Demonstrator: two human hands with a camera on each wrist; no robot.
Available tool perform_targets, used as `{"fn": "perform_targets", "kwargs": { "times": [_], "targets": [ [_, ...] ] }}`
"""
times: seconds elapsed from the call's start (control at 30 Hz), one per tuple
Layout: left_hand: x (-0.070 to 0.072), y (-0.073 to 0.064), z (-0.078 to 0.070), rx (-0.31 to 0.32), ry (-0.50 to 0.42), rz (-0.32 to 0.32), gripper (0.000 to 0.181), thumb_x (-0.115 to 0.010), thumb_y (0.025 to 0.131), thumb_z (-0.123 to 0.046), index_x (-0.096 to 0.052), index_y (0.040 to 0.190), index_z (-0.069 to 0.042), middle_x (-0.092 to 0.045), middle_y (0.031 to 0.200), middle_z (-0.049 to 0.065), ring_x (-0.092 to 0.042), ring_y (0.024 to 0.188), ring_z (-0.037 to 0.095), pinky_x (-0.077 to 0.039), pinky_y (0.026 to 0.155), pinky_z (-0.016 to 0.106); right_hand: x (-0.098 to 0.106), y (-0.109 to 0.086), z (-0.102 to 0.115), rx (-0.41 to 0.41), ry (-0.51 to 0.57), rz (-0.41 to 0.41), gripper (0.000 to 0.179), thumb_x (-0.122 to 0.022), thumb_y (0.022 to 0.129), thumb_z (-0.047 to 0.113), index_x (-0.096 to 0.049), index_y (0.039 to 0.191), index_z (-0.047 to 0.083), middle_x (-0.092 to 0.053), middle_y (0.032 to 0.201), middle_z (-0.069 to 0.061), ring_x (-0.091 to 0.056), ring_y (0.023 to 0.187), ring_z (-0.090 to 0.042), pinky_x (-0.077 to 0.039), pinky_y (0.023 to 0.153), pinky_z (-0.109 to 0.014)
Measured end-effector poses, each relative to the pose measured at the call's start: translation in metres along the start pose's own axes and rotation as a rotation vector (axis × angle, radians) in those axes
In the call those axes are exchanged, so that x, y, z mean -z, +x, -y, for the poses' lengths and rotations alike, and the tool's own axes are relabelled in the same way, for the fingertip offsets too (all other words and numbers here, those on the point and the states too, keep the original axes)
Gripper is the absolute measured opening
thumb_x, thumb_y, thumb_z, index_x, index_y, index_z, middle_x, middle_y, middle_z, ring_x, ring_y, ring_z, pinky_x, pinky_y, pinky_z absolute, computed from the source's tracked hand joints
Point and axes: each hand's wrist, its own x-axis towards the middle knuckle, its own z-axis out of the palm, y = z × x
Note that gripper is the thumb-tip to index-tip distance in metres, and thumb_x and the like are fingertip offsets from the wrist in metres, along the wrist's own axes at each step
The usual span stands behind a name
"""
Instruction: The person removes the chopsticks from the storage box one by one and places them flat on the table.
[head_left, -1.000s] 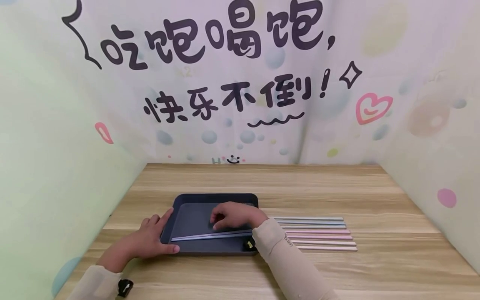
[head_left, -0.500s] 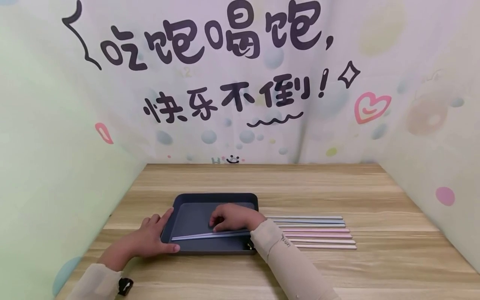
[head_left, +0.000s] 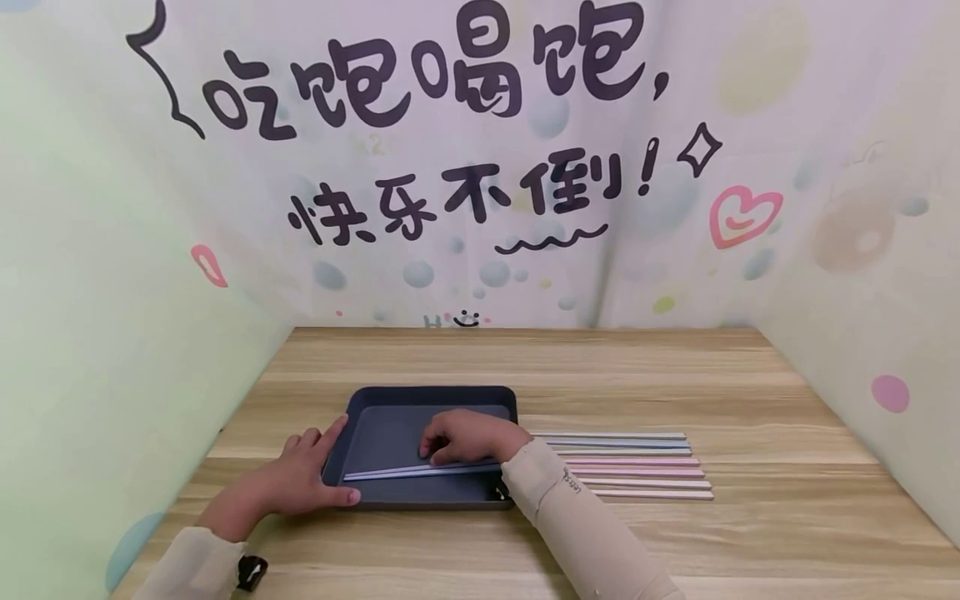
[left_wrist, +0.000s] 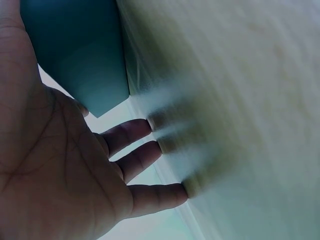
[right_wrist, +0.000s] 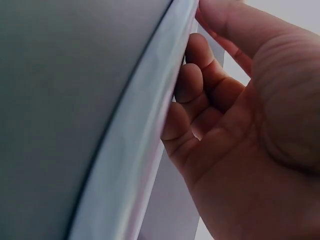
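A dark rectangular tray (head_left: 382, 429) lies on the table, with a pair of pale bluish chopsticks (head_left: 390, 473) in its near half. My left hand (head_left: 296, 479) rests against the tray's left side, thumb at the near corner and index finger along the edge. In the left wrist view, three of its straight fingers (left_wrist: 155, 200) touch the tabletop. Over the tray is my right hand (head_left: 472, 435), its fingers curled close to the chopsticks. The right wrist view shows the curled fingers (right_wrist: 190, 82) beside the pale sticks (right_wrist: 135, 130). Whether they pinch the sticks is unclear.
Several more chopsticks (head_left: 630, 462), white, blue and pink, lie side by side to the tray's right; the right sleeve (head_left: 570, 508) covers their left ends. A printed cloth wall (head_left: 450, 275) stands behind the wooden table (head_left: 675, 375).
My right hand has shifted very slightly toward me, and its thumb is closer to the chopsticks. The two sticks lie a little nearer each other. The left hand stays in place.
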Motion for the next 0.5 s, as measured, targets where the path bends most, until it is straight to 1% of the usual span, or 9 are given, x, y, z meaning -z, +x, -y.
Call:
{"fn": "perform_targets", "kwargs": {
  "times": [0.1,0.33,0.5],
  "targets": [
    [0.0010,0.0001,-0.0003,-0.007,-0.007,0.001,0.115,-0.077,0.078,-0.060,-0.018,0.156,0.001,-0.043,0.124,0.027,-0.040,0.108,0.043,-0.043,0.086,0.059,0.0008,-0.0001,0.0005,0.001,-0.013,-0.002,0.010,-0.070,0.093,0.009,-0.073,0.099,0.015,-0.058,0.092,0.011,-0.052,0.084,-0.002,-0.043,0.077,-0.018],
    [-0.0007,0.0009,0.0009,0.015,-0.001,0.006,0.117,-0.076,0.076,-0.062,-0.018,0.156,-0.001,-0.042,0.126,0.028,-0.040,0.111,0.043,-0.043,0.087,0.058,-0.0005,-0.0001,0.0006,-0.011,0.012,-0.002,0.008,-0.071,0.092,0.011,-0.072,0.099,0.015,-0.058,0.092,0.012,-0.053,0.082,-0.002,-0.043,0.076,-0.019],
    [-0.0004,0.0008,0.0009,0.020,-0.002,0.005,0.117,-0.076,0.076,-0.063,-0.018,0.156,-0.001,-0.042,0.126,0.028,-0.040,0.111,0.043,-0.043,0.088,0.058,-0.0005,0.0005,-0.0002,-0.012,0.001,-0.001,0.009,-0.071,0.092,0.010,-0.072,0.099,0.015,-0.059,0.093,0.011,-0.053,0.084,-0.002,-0.043,0.077,-0.019]
  ]
}}
